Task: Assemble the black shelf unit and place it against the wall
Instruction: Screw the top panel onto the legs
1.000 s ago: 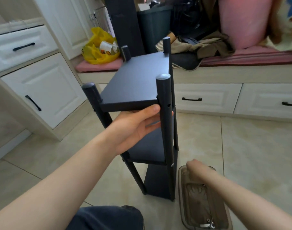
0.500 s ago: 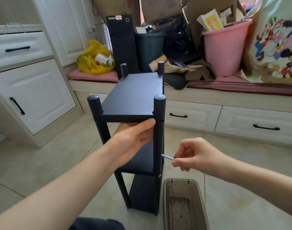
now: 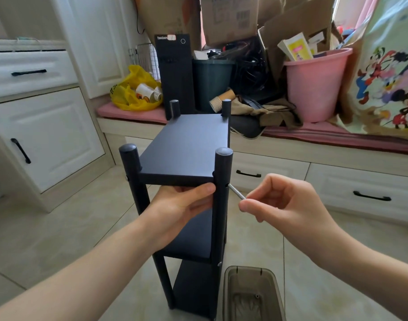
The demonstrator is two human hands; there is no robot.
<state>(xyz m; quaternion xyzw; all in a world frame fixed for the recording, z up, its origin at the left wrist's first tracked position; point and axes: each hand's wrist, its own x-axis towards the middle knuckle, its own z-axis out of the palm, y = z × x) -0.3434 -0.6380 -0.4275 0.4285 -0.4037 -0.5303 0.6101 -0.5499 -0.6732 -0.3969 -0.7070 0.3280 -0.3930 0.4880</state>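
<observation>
The black shelf unit stands upright on the tiled floor in the middle of the view, with three boards and round posts at the corners. My left hand grips the underside of the top board beside the near right post. My right hand pinches a long silver screw between thumb and fingertips. The screw's tip sits at a hole in the right side of that post, just below the top board.
A translucent brown plastic box lies on the floor by the shelf's foot. White cabinets stand on the left. Behind, a low drawer bench carries a pink bucket, cardboard boxes, a black computer tower and a yellow bag.
My right hand came up out of the brown box with a screw and brought its tip to the hole in the near right post. My left hand kept its hold under the top board.
</observation>
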